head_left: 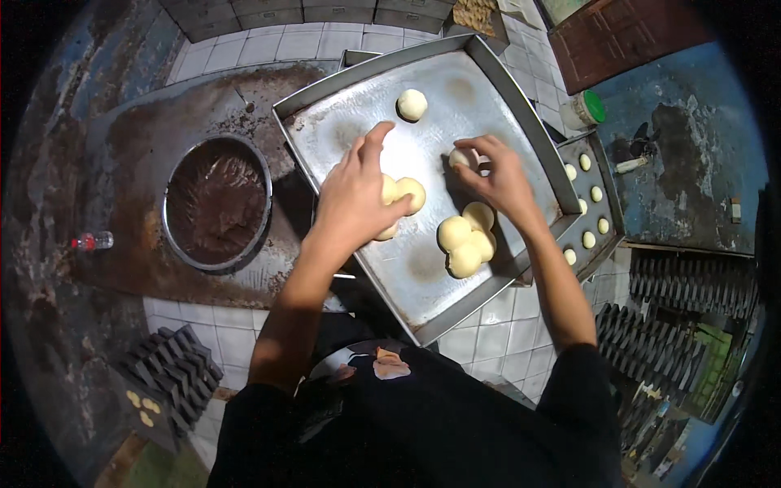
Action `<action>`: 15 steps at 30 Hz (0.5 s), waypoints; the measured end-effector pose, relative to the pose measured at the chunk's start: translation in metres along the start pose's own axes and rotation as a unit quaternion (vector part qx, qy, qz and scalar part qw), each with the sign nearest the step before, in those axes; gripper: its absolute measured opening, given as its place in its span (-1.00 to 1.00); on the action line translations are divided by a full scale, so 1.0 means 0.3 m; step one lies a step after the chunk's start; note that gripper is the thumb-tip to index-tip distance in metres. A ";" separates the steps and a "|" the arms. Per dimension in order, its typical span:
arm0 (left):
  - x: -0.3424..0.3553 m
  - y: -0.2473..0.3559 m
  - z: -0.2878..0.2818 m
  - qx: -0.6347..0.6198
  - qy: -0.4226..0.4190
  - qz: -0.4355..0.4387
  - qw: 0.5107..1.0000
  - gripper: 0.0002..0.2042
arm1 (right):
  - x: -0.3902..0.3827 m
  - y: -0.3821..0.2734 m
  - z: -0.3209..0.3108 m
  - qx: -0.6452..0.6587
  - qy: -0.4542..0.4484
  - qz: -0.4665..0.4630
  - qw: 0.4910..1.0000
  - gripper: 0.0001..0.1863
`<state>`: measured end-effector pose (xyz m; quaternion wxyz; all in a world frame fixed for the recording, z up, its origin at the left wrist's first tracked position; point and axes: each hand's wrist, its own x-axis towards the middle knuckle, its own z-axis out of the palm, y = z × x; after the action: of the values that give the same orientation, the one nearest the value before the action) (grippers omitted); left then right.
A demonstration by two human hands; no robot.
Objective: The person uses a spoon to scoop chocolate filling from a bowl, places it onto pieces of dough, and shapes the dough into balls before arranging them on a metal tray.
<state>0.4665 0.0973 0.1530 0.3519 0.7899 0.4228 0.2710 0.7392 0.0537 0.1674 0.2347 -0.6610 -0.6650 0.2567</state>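
A deep metal baking tray point(443, 297) with raised walls lies in front of me, tilted to the right. My left hand point(356, 193) is spread beside a small clump of pale dough balls point(411, 195); the thumb touches them and the index finger points away over the tray. The palm partly hides this clump. Between the thumb and fingers of my right hand point(500, 175) is a dough ball point(463, 159), partly covered. Closer to me, several dough balls point(465, 244) stick together on the tray. One single ball point(412, 105) sits near the far wall.
Left of the tray, a round metal bowl point(264, 220) holds dark brown filling on a stained table point(122, 179). A plastic bottle point(93, 241) lies farther left. To the right are a smaller tray point(614, 207) of dough pieces, a green-lidded tub point(581, 111) and stacked dark racks point(651, 342).
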 end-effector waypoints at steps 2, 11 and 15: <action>-0.049 -0.036 -0.018 0.027 0.025 0.020 0.999 -0.10 | 0.044 0.069 0.052 -0.084 -0.058 -0.002 0.995 -0.48; -0.169 -0.010 0.007 0.114 -0.038 0.067 0.991 -0.28 | 0.155 0.225 0.178 -0.192 -0.052 -0.148 0.969 -0.26; -0.185 -0.036 0.016 0.156 -0.063 0.048 0.985 -0.29 | 0.103 -0.038 0.071 -0.025 -0.116 -0.236 0.964 -0.36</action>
<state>0.4374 0.0523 0.1343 0.2368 0.8701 0.3982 0.1681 0.7160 0.0840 0.1578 0.1931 -0.4565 -0.8310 0.2525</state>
